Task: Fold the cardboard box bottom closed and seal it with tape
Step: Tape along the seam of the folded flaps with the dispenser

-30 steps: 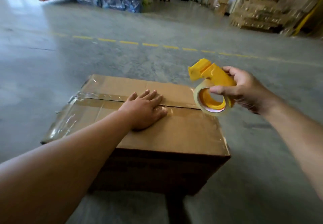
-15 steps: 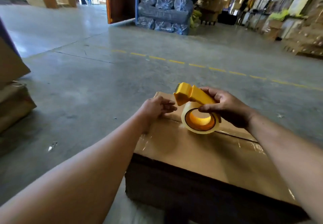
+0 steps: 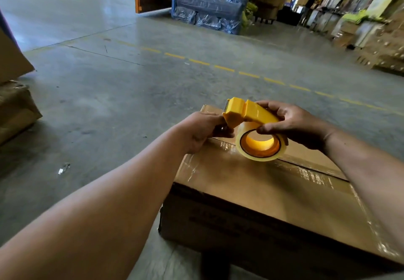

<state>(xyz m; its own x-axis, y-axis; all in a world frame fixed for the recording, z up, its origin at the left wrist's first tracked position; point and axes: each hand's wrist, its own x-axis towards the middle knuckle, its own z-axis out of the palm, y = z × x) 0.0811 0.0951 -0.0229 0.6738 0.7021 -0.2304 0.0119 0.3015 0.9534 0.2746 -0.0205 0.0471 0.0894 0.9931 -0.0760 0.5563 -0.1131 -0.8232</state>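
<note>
A brown cardboard box (image 3: 251,183) stands in front of me with its flaps folded flat and clear tape shining along the centre seam. My right hand (image 3: 293,124) grips a yellow tape dispenser (image 3: 251,113) with a roll of clear tape (image 3: 260,144), held just above the box's far left end. My left hand (image 3: 203,131) is pinched at the dispenser's front, fingers under its cutter head; the tape end between them is too thin to make out.
The box rests on a dark support over a grey concrete floor with a dashed yellow line (image 3: 225,69). Stacked cardboard (image 3: 15,102) sits at the left edge. Wrapped blue bales (image 3: 209,4) and pallets of goods (image 3: 384,46) stand far behind.
My left hand left the box top and went to the dispenser's front. The right hand brought the dispenser to the box's far left end. My view swung left.
</note>
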